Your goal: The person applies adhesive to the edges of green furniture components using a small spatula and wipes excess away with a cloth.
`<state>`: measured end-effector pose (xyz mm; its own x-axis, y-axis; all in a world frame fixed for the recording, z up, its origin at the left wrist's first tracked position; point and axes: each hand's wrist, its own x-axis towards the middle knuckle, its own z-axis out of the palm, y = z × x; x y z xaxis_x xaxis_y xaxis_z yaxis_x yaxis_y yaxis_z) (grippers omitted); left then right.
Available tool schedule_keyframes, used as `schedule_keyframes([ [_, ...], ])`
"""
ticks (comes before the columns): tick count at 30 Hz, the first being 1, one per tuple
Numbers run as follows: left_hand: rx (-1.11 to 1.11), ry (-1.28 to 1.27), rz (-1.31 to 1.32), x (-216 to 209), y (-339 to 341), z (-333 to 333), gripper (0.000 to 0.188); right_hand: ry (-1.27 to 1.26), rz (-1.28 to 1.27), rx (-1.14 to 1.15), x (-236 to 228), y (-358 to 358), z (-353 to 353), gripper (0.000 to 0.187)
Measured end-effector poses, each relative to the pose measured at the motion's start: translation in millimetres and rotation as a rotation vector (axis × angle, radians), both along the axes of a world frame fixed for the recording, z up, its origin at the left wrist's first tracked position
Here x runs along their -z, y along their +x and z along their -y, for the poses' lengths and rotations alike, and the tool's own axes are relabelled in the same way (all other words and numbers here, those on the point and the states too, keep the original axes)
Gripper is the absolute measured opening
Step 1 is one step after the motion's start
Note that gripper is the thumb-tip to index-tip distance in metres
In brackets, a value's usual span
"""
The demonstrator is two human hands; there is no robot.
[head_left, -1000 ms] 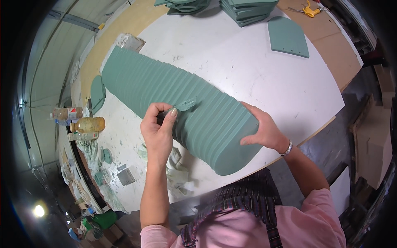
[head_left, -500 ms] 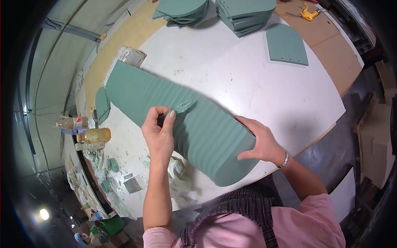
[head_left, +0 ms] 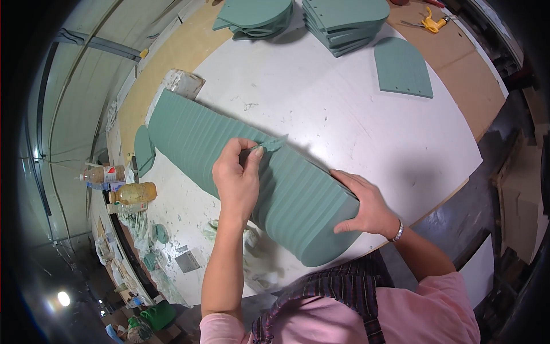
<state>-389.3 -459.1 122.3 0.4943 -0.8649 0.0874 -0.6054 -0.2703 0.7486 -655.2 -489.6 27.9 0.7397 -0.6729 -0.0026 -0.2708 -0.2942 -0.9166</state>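
A long leaning row of green round-ended panels [head_left: 195, 137] lies slantwise across the white table. My left hand [head_left: 238, 178] is above the middle of the row, its thumb and fingers closed on a thin flat scraper [head_left: 276, 143] smeared with green paste. The scraper's tip is by the row's far edge; its grip is hidden in my hand. At the near right end, my right hand [head_left: 369, 206] grips the row, with fingers along the far edge and the thumb on the face of the end panel [head_left: 326, 238].
A whitish block [head_left: 184, 84] stands at the row's far end. Stacks of green panels [head_left: 346, 20] and a single panel [head_left: 404, 67] lie at the back, near a yellow air gun [head_left: 433, 23]. Bottles [head_left: 133, 193], a metal plate [head_left: 187, 262] and rags [head_left: 255, 252] are on the left.
My left hand has moved right and slightly away from me with the scraper, toward the row's far edge. My right hand keeps its hold on the end; the whole view has shifted slightly.
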Motion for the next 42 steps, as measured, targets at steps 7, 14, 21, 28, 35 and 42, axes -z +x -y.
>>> schedule_keyframes([
  [7, -0.014, -0.065, 0.042, 3, 5, 2, 0.007, -0.031, 0.018, 0.007, -3, 2, 2, 0.109],
  [14, -0.174, -0.202, -0.124, 3, 48, -15, 0.009, 0.007, 0.016, -0.013, 0, 0, 2, 0.116],
  [21, -0.136, -0.169, -0.092, 5, 40, -10, 0.010, 0.013, 0.016, -0.024, -4, 2, 4, 0.116],
  [28, -0.099, -0.041, 0.016, 5, 24, 8, 0.008, -0.035, 0.026, 0.000, -2, 4, 4, 0.112],
  [35, -0.066, -0.071, 0.042, 5, 25, 6, 0.008, -0.038, 0.039, -0.004, -3, 4, 5, 0.111],
  [42, -0.127, -0.118, 0.102, 11, 36, -5, 0.009, -0.006, 0.020, -0.021, -6, 4, 6, 0.110],
])
